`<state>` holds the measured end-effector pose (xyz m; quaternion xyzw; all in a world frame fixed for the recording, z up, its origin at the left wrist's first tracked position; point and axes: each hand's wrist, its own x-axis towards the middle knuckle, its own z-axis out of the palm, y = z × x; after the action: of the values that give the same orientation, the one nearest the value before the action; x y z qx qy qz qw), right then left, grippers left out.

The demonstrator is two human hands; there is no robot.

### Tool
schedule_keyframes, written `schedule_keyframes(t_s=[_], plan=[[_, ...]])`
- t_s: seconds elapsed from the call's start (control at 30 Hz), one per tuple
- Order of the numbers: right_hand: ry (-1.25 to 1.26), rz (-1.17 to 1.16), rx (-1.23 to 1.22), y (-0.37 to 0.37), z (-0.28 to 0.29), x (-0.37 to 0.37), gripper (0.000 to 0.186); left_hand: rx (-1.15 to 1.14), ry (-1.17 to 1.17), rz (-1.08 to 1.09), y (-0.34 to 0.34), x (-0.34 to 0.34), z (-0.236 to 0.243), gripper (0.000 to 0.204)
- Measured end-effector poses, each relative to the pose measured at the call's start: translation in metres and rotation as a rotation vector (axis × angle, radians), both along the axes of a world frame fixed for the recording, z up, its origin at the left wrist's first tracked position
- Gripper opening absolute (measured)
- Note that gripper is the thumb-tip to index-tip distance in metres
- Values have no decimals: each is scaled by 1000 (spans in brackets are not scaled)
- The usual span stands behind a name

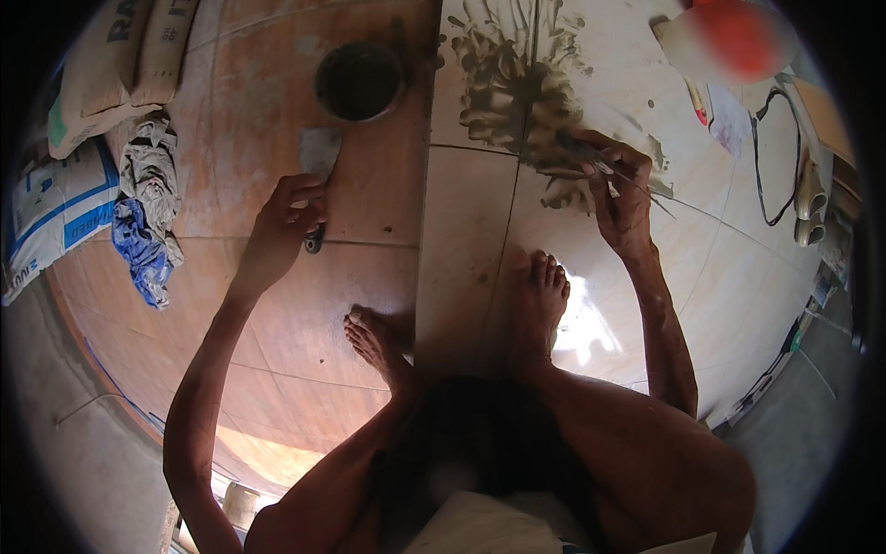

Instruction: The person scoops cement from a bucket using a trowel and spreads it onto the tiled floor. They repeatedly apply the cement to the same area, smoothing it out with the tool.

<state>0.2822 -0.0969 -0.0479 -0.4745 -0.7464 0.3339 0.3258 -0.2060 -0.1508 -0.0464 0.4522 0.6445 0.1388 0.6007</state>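
Note:
On the left, my left hand (284, 214) curls loosely over the handle of a putty knife (320, 150). Its wide flat blade points away from me, and the dark handle end shows below my fingers. My right hand (623, 194) is closed on a thin grey flat tool (604, 168) seen nearly edge-on, so its exact kind is unclear. That tool is at the near right edge of a smeared patch of dark grout (503, 115) on the pale tiles. Beyond the putty knife stands a dark round bucket (360, 81).
Paper sacks (106, 69), a blue and white bag (60, 217) and crumpled cloths (148, 185) lie at the left. My bare feet straddle the edge between reddish tiles and pale tiles. A black cord (759, 152) and a blurred red and white object (734, 37) are at the right.

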Motion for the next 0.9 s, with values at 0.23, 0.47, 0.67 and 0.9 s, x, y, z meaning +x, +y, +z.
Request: schedule_keyframes(t_s=[0.23, 0.47, 0.67, 0.9], plan=[[-25, 8, 31, -2, -5, 1, 28, -13, 10, 7, -2, -2, -1, 53], [-91, 26, 56, -1, 4, 0, 30, 5, 21, -27, -2, -3, -1, 52], [-83, 28, 23, -6, -8, 11, 32, -19, 12, -5, -3, -1, 0, 46], [-59, 55, 26, -2, -3, 4, 32, -3, 30, -18, -3, -1, -1, 45]])
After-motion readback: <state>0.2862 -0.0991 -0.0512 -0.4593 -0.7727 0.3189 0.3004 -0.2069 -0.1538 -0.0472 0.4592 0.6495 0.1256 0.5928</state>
